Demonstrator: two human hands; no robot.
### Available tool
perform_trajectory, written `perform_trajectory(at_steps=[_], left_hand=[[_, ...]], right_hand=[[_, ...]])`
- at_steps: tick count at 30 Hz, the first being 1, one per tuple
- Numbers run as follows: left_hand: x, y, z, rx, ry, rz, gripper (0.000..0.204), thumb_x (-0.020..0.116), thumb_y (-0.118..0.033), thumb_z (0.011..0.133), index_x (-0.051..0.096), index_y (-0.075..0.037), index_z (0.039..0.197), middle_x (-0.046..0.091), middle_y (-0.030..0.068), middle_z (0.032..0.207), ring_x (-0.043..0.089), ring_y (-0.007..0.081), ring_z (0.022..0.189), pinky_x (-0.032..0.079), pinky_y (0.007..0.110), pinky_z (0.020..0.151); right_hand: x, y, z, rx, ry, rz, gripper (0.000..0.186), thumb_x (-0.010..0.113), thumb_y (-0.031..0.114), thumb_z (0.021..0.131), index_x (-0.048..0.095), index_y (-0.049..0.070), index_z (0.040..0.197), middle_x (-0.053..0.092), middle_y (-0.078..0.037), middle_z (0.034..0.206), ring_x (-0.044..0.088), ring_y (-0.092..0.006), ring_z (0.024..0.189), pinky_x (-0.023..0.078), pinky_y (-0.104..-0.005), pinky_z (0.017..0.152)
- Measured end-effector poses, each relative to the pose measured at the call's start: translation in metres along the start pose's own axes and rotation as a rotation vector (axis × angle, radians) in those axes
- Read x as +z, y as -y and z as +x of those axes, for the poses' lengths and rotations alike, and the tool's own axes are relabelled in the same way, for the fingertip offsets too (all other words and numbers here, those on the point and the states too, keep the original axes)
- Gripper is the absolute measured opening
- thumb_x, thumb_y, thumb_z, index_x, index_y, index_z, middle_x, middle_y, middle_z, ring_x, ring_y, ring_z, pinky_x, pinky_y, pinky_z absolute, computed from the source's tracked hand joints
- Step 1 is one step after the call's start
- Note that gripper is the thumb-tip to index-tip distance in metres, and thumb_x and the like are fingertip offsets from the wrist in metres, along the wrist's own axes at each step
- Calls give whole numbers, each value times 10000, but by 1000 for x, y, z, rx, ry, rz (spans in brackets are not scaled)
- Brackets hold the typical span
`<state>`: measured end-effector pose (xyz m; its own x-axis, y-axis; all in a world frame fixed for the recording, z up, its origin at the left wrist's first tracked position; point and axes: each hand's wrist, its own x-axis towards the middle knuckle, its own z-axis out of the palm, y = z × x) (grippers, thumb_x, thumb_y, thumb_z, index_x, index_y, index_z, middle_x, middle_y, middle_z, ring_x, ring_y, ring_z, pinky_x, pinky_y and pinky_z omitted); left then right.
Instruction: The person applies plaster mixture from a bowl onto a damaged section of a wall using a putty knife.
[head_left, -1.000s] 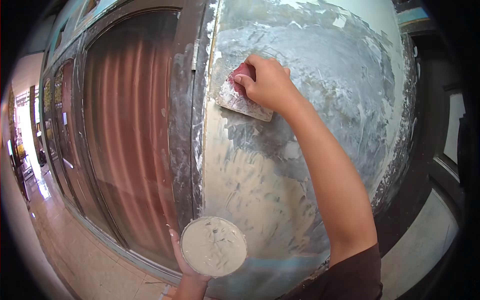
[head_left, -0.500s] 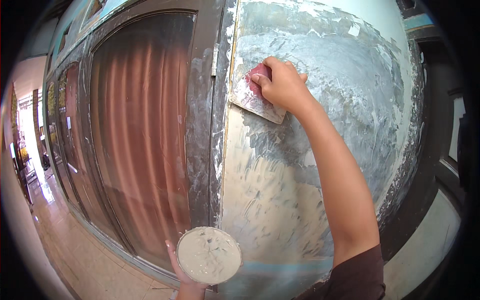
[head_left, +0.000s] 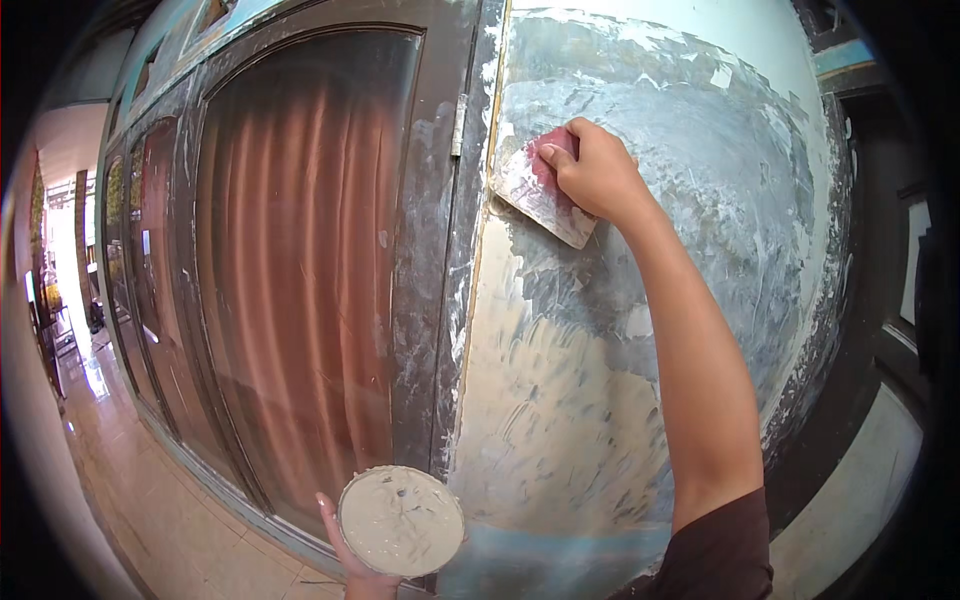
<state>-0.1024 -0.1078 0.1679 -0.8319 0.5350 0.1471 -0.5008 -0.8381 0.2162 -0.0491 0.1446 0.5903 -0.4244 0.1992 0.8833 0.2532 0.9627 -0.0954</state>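
My right hand (head_left: 600, 175) pinches a wide scraper (head_left: 545, 195) by its red upper part, thumb across the near face and fingers curled behind; the scraper is at the upper left of a patchy wall (head_left: 700, 210), its pale-smeared blade tilted, one lower corner close to the wall's left edge, just beside the dark door frame (head_left: 425, 180). My left hand (head_left: 343, 548) supports a round container (head_left: 341, 522) low in front of the wall's lower left corner; one digit stands up along its left side, but the rest of that grip is hidden beneath, so I cannot tell how tightly it closes; cream paste (head_left: 410, 532) fills the container, its surface dimpled.

By my judgement the coating is partly done; a cream layer (head_left: 560, 400) spreads across the lower left of the wall, streaked and thin in places, and climbs in a narrow strip along the left edge to the blade; the middle, upper and right parts look grey and mottled, apparently left to cover.

Compared with a second ago, the scraper appears slightly higher and nearer the left edge; the container is lower and further left in view; more of the door shows; both holds look unchanged.
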Motion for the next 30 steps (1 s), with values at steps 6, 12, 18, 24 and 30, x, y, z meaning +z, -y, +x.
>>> perform_trajectory(at_steps=[6,12,18,24,30], left_hand=[[-2,-2,0,7,-31,-20,707,377,-761,997,673,-201,1309,646,97,1375,605,384,1244,504,699,991],[-5,5,5,-55,61,-57,779,339,-781,993,659,-173,1358,639,122,1414,624,421,1233,501,712,989],[-8,-1,6,-63,70,-47,792,325,-770,1004,668,-148,1357,660,131,1392,634,426,1229,507,686,1006],[-13,-5,4,-37,40,-112,747,347,-737,1021,676,-149,1345,680,128,1356,642,411,1213,513,651,1019],[-17,0,6,-67,88,-37,748,361,-751,1004,654,-153,1345,648,101,1374,600,367,1264,490,608,1058]], right_hand=[[5,14,-10,-4,7,-108,379,703,365,955,681,50,1165,747,-166,1085,621,-392,1157,370,-600,987],[11,14,-12,-61,4,-224,376,709,361,947,665,33,1126,748,-156,1077,581,-392,1164,377,-602,966],[4,-5,-4,-48,-40,-83,373,693,328,968,658,25,1182,749,-175,1078,568,-401,1175,381,-602,927],[12,11,-19,-47,9,-181,354,683,337,990,653,46,1189,709,-165,1097,568,-362,1136,352,-592,991],[11,2,-15,-17,-73,-108,346,715,324,963,670,52,1171,732,-145,1045,558,-352,1152,332,-554,954]])
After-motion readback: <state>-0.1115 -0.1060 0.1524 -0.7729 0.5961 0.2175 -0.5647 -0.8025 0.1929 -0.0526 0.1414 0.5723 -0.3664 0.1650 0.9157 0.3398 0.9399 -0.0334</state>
